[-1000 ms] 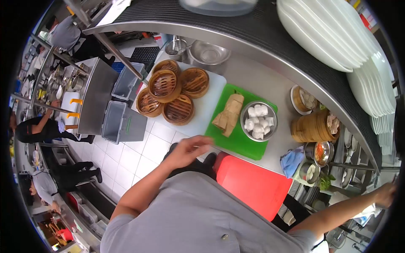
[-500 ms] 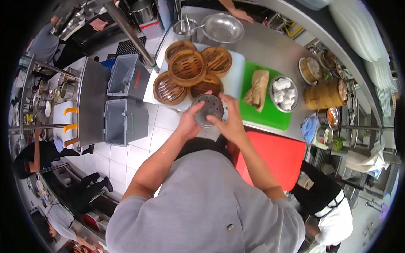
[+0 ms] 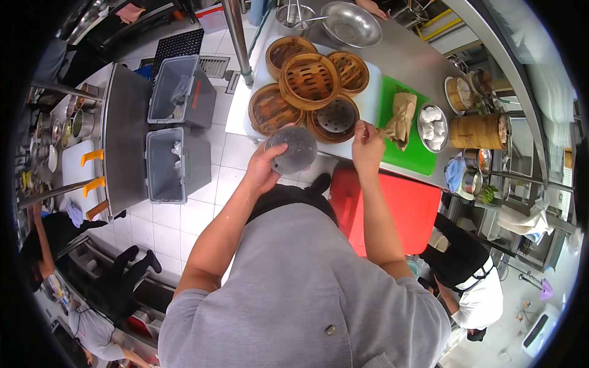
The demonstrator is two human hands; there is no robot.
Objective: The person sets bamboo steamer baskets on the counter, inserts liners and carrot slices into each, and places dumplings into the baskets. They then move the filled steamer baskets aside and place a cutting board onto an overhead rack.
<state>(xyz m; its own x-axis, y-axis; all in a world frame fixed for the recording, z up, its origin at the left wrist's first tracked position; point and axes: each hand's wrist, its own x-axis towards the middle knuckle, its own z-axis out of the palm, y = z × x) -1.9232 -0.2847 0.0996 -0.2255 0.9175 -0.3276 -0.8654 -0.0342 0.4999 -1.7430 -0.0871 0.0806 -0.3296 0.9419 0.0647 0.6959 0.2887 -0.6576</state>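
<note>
My left hand point(image 3: 265, 167) grips a stack of round, perforated, greyish liners point(image 3: 293, 150), thumb on top. Another such liner point(image 3: 335, 115) lies inside the bamboo steamer point(image 3: 325, 136) nearest my right hand point(image 3: 368, 144). The fingers of my right hand are pinched together at that steamer's right edge; what they hold, if anything, is too small to tell. Several more bamboo steamers point(image 3: 310, 81) stand grouped on the white board point(image 3: 370, 92), one resting on top of the others. A brown paper bag point(image 3: 402, 119) lies on the green board point(image 3: 423, 161) to the right.
A metal bowl of white buns point(image 3: 433, 127) stands on the green board. Beyond are a metal basin point(image 3: 351, 24) and stacked steamers point(image 3: 478, 132). A red lid point(image 3: 392, 211) is beside my body. Grey bins point(image 3: 178, 165) stand left; a person point(image 3: 478, 294) is at lower right.
My left hand has kept the liner stack. My right hand has left it and moved right, to the steamer's edge. A liner now lies in that steamer. The view has shifted.
</note>
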